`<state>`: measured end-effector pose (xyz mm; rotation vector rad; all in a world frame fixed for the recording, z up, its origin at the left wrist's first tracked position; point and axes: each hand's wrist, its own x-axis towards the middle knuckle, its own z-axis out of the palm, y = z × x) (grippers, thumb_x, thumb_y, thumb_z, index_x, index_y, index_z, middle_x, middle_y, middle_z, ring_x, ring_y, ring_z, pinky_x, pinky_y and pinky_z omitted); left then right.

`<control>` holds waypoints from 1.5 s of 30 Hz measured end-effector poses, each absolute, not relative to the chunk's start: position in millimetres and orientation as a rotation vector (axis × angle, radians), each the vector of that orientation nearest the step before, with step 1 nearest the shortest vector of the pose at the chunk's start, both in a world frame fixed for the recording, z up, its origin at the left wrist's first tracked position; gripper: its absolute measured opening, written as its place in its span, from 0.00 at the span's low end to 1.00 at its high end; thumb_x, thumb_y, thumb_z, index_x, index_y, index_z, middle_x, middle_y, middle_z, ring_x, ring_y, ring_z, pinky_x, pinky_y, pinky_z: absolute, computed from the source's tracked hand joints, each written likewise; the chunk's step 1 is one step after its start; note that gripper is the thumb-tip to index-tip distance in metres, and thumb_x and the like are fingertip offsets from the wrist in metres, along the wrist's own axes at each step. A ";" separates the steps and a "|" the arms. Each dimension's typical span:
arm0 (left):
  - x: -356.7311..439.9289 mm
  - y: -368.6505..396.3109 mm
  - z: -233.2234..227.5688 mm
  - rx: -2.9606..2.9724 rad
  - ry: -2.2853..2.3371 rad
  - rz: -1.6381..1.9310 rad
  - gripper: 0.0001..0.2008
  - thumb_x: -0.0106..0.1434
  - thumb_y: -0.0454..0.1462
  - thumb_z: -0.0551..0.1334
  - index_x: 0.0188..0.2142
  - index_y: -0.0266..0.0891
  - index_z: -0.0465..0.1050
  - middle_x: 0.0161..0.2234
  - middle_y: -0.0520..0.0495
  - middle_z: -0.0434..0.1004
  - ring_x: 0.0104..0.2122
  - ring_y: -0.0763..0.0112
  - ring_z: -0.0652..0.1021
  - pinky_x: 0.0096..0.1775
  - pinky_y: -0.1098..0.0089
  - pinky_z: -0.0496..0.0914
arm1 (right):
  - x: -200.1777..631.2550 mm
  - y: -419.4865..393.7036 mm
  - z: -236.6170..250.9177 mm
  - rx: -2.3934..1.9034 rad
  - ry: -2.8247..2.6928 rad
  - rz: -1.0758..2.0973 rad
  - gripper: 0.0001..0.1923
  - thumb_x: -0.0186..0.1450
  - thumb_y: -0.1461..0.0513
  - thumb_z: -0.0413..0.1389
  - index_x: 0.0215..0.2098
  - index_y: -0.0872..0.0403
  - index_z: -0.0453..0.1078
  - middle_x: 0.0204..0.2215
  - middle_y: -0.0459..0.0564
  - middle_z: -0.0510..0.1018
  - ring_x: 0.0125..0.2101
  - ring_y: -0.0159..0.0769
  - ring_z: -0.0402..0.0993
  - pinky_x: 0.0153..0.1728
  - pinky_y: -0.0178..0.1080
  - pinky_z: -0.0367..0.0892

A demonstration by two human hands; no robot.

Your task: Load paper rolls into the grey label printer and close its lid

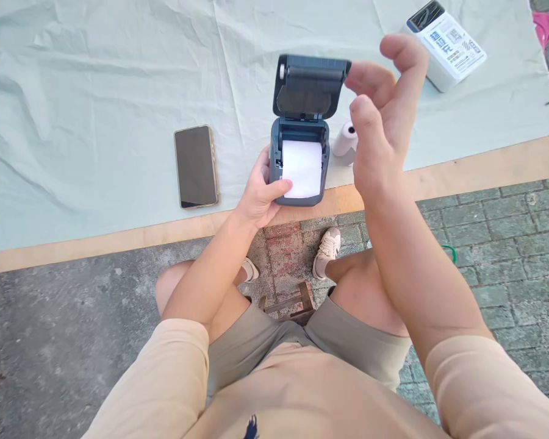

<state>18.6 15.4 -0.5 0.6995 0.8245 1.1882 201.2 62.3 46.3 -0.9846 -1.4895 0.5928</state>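
Note:
My left hand [266, 190] grips a small dark portable label printer [274, 177] by its left side, just over the table's near edge. Its thumb rests on the white paper roll [304, 164] lying in the bay. The hinged printer lid [310, 91] stands raised, its inner side toward me. At the lid's upper right corner, the fingertips of my right hand [387, 122] touch the edge, with thumb and index finger spread apart. A second white roll [346, 139] stands on the cloth right of the printer, partly behind my right hand.
A smartphone [196, 166] with a dark screen lies left on the pale cloth [110, 91]. At the far right is a white box [452, 52] with printed markings and a dark end. The wooden table edge [165, 235] runs along the front, above paving.

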 end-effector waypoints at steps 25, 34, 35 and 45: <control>25.7 22.6 13.2 0.425 0.823 1.248 0.14 0.74 0.49 0.60 0.45 0.45 0.80 0.45 0.49 0.89 0.60 0.53 0.84 0.57 0.60 0.80 | 203.7 55.6 37.8 -1.094 -1.876 0.856 0.34 0.68 0.46 0.67 0.66 0.37 0.61 0.70 0.51 0.71 0.69 0.55 0.71 0.67 0.58 0.74; 22.9 29.0 9.1 0.483 0.806 1.254 0.20 0.75 0.53 0.55 0.43 0.44 0.77 0.49 0.43 0.88 0.69 0.48 0.78 0.64 0.53 0.79 | 202.9 53.2 50.5 -1.151 -1.723 0.390 0.22 0.70 0.39 0.60 0.40 0.44 0.62 0.38 0.50 0.73 0.41 0.47 0.76 0.41 0.50 0.76; 22.3 28.0 7.8 0.518 0.792 1.254 0.21 0.73 0.56 0.56 0.44 0.44 0.77 0.51 0.42 0.87 0.70 0.47 0.77 0.65 0.51 0.78 | 200.5 53.9 50.0 -1.173 -1.645 0.313 0.22 0.73 0.39 0.56 0.36 0.45 0.58 0.33 0.48 0.70 0.35 0.44 0.73 0.38 0.49 0.73; 22.3 16.8 -2.5 0.779 0.786 1.217 0.30 0.56 0.54 0.78 0.54 0.50 0.75 0.54 0.48 0.82 0.68 0.44 0.77 0.62 0.52 0.79 | 198.0 44.3 72.7 -1.498 -2.334 0.228 0.17 0.64 0.64 0.61 0.50 0.42 0.79 0.45 0.53 0.88 0.56 0.64 0.78 0.51 0.65 0.71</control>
